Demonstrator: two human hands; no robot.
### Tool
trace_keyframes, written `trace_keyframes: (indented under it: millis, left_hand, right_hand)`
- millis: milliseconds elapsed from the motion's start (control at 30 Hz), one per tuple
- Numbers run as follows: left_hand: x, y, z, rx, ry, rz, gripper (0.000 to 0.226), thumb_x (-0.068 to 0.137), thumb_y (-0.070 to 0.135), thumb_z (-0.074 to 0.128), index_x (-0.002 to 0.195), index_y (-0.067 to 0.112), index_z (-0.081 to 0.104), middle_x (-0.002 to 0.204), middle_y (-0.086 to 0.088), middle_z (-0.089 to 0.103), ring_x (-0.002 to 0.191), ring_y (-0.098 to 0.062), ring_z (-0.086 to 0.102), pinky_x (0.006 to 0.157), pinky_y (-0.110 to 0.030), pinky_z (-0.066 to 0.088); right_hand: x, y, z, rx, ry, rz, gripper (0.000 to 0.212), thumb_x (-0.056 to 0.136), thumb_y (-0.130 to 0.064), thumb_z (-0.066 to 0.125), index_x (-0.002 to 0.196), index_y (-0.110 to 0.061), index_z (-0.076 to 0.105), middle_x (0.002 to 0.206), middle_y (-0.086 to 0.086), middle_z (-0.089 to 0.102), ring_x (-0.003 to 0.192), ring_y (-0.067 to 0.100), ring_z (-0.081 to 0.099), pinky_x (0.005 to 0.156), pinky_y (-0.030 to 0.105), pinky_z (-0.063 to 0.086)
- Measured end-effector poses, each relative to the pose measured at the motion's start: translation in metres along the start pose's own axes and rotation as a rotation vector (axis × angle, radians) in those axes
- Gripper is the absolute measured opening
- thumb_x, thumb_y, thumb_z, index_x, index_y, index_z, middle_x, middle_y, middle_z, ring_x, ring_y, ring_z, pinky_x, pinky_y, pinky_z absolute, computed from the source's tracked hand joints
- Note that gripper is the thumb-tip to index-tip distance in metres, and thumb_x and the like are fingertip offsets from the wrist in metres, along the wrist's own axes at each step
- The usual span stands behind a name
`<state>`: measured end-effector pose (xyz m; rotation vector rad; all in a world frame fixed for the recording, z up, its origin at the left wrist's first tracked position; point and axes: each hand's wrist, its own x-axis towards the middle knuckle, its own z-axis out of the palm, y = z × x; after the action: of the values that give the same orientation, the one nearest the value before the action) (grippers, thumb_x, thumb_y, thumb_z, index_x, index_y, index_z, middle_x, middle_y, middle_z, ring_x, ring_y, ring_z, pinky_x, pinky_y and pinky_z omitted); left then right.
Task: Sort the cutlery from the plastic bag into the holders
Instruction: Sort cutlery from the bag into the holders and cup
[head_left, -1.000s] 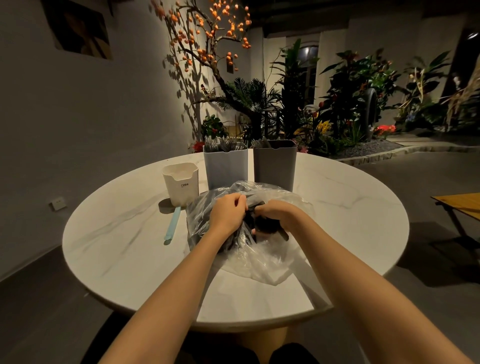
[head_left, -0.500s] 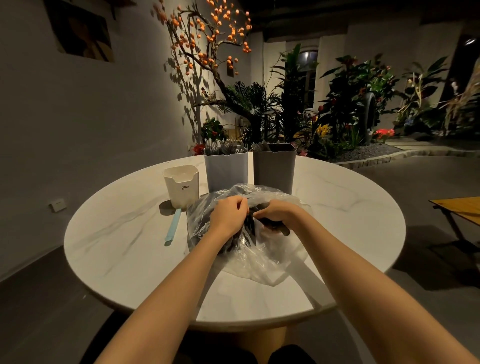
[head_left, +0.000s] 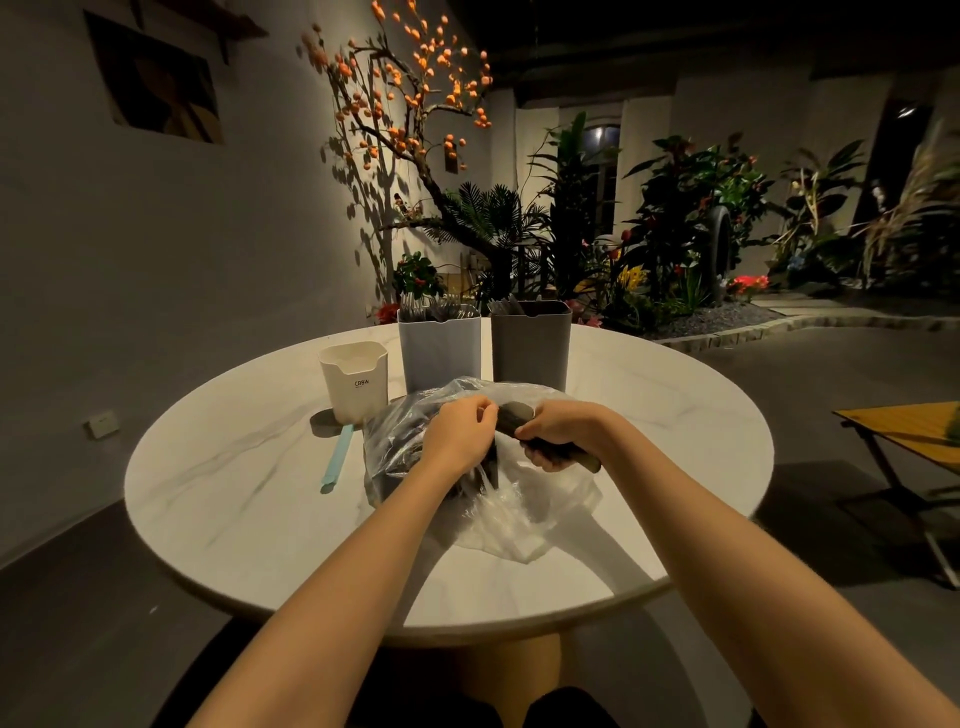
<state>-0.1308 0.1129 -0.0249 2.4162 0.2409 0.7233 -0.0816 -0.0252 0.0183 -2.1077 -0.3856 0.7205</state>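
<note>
While sat at the round white marble surface (head_left: 218, 467), crinkly clear plastic bag (head_left: 524, 514) dead centre, left hand (head_left: 460, 434) fingers pinching its rim, right hand (head_left: 558, 434) fingers wrapped round dark cutlery bundle (head_left: 519, 415), white, pale grey, dark grey holders (head_left: 439, 353) just behind

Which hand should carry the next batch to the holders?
Right, I'd say. The right hand already grips a dark bundle of cutlery lifted out of the plastic bag, with the dark grey holder just beyond it. The left hand pinches the bag.
</note>
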Motion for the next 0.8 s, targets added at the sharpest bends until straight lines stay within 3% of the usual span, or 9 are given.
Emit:
trace_keyframes:
  millis: [167, 333, 467, 633, 800]
  left_hand:
    - [-0.001, 0.003, -0.006, -0.103, 0.028, -0.046, 0.032, 0.103, 0.023, 0.040, 0.127, 0.011, 0.058, 0.121, -0.010, 0.063, 0.108, -0.021, 0.058, 0.092, -0.033, 0.048]
    - [0.005, 0.003, -0.008, -0.150, 0.099, -0.084, 0.036, 0.104, 0.024, 0.039, 0.135, 0.013, 0.053, 0.135, -0.011, 0.054, 0.121, -0.024, 0.052, 0.102, -0.038, 0.047]
    - [0.008, 0.000, -0.011, -0.172, 0.078, -0.146, 0.036, 0.105, 0.025, 0.034, 0.134, 0.012, 0.052, 0.129, -0.011, 0.056, 0.115, -0.024, 0.054, 0.100, -0.038, 0.048]
    - [0.012, 0.000, -0.013, -0.281, 0.163, -0.259, 0.034, 0.105, 0.026, 0.029, 0.126, 0.012, 0.053, 0.119, -0.012, 0.058, 0.107, -0.026, 0.055, 0.096, -0.043, 0.050]
    - [0.018, 0.000, -0.015, -0.244, 0.203, -0.288, 0.031, 0.103, 0.026, 0.035, 0.121, 0.014, 0.057, 0.120, -0.010, 0.059, 0.111, -0.027, 0.053, 0.098, -0.046, 0.046]
  right_hand:
    - [-0.020, 0.011, -0.017, -0.003, -0.042, -0.081, 0.015, 0.101, -0.018, 0.047, 0.097, -0.005, 0.055, 0.074, 0.008, 0.055, 0.056, 0.011, 0.048, 0.047, 0.017, 0.047]
    - [-0.031, 0.028, -0.026, -0.021, -0.143, -0.162, 0.022, 0.101, -0.019, 0.047, 0.114, -0.003, 0.055, 0.077, 0.006, 0.057, 0.052, 0.008, 0.050, 0.048, 0.018, 0.046]
    - [-0.037, 0.035, -0.026, -0.058, -0.214, -0.215, 0.030, 0.102, -0.021, 0.045, 0.124, -0.002, 0.053, 0.077, 0.004, 0.055, 0.052, 0.007, 0.048, 0.047, 0.016, 0.043]
    - [-0.035, 0.040, -0.029, 0.019, -0.243, -0.267, 0.030, 0.103, -0.020, 0.041, 0.124, 0.000, 0.052, 0.073, 0.003, 0.051, 0.052, 0.007, 0.042, 0.046, 0.017, 0.040]
    - [-0.026, 0.049, -0.034, 0.133, -0.235, -0.295, 0.032, 0.104, -0.019, 0.041, 0.126, 0.002, 0.051, 0.070, 0.002, 0.048, 0.052, 0.008, 0.038, 0.046, 0.017, 0.037]
